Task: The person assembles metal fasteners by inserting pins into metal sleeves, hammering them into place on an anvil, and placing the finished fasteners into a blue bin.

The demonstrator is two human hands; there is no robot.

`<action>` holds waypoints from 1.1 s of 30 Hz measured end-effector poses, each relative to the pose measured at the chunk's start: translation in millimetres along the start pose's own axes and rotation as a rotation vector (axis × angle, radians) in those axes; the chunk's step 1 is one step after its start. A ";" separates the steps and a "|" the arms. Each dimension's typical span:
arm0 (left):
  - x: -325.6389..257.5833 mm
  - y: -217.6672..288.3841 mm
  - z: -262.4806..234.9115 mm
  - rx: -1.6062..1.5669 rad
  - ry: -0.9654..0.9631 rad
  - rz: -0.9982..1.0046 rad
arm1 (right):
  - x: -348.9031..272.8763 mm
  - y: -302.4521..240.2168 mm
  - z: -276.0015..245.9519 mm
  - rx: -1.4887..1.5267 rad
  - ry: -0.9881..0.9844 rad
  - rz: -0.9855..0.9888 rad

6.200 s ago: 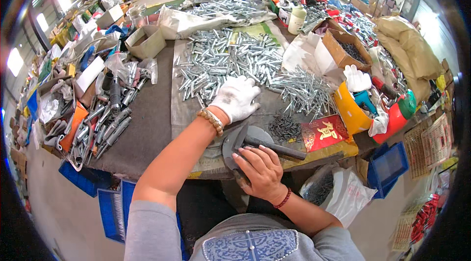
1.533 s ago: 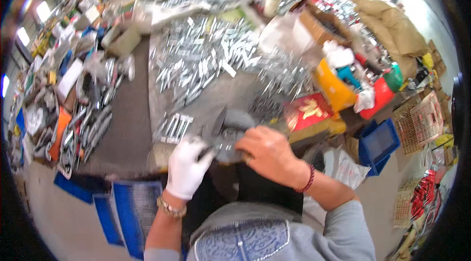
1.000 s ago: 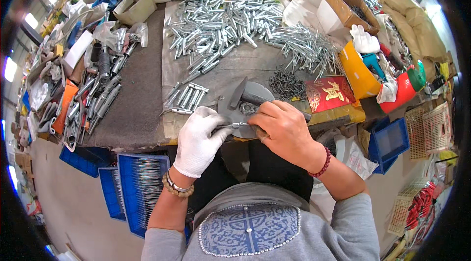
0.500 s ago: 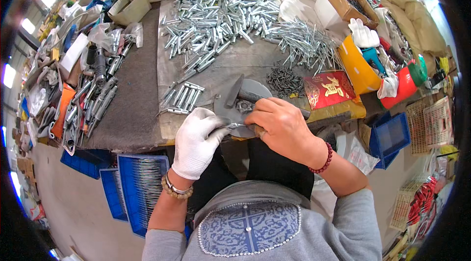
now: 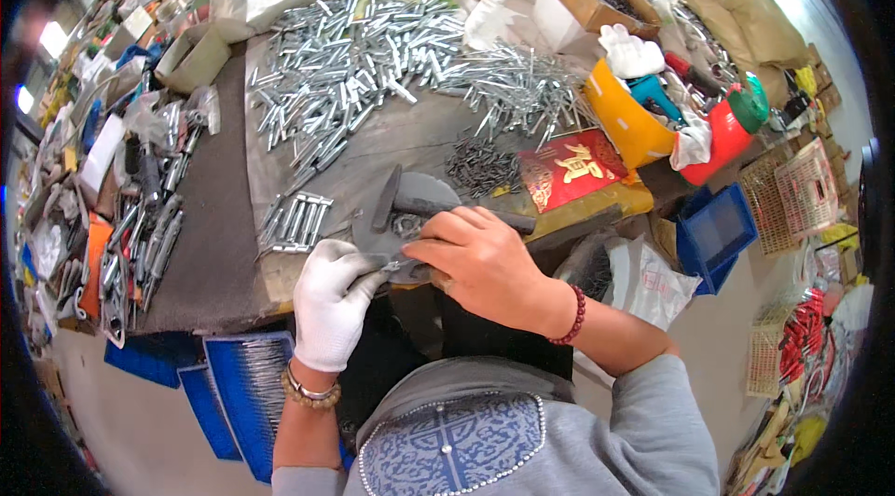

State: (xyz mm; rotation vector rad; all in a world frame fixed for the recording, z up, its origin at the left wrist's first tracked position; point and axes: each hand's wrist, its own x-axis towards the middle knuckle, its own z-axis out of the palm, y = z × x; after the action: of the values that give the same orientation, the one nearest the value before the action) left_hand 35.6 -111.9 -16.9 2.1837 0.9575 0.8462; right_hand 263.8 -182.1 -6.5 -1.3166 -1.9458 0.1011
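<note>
My left hand point(image 5: 331, 300), in a white glove, pinches a small silvery metal piece point(image 5: 392, 266) between thumb and fingers. The bare fingers of my right hand point(image 5: 489, 268) are closed at the other end of that piece; what they grip there is mostly hidden. Both hands are over the table's front edge, by a round grey plate point(image 5: 431, 186). On the plate lies a hammer point(image 5: 384, 201), its handle passing behind my right hand. To the left, several short metal tubes point(image 5: 303, 220) are lined up side by side. A pile of small dark screws point(image 5: 480, 168) lies beyond my right hand.
A large heap of metal tubes point(image 5: 364, 67) and a heap of thin pins point(image 5: 531, 90) cover the far table. Right of them are a red packet point(image 5: 569, 168) and a yellow container point(image 5: 629, 123). Tools point(image 5: 154, 207) crowd the left; blue trays point(image 5: 244, 393) stand below.
The whole view has shifted, so the table and heaps appear farther left. My hands keep the small metal piece between them at the table's edge; the right fingers have changed pose slightly.
</note>
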 end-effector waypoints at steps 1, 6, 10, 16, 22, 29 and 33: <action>-1.6 -1.0 -0.1 -0.003 0.016 0.001 | -1.3 2.8 -6.0 -0.009 0.002 0.001; -1.7 -1.8 1.8 0.003 0.037 0.003 | -22.9 49.1 -61.6 -0.165 0.138 0.430; 1.4 -3.7 4.0 0.016 0.035 0.031 | -30.1 69.5 -73.0 -0.191 0.048 0.447; 5.6 1.4 4.0 0.010 0.037 0.032 | -22.5 82.2 -75.1 -0.239 -0.054 0.423; -1.6 2.5 3.9 0.014 0.083 0.000 | -13.7 70.6 -80.1 -0.284 -0.213 0.373; -3.0 0.1 4.6 0.020 0.084 0.017 | 2.2 66.0 -80.1 -0.422 -0.438 0.289; -2.3 1.3 4.8 0.029 0.090 0.041 | 3.7 64.3 -84.4 -0.419 -0.441 0.262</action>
State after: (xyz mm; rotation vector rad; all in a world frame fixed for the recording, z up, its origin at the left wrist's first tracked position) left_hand 38.5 -115.7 -19.6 2.2130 0.9769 0.9633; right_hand 365.0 -177.8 25.2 -1.9582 -2.2261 0.1245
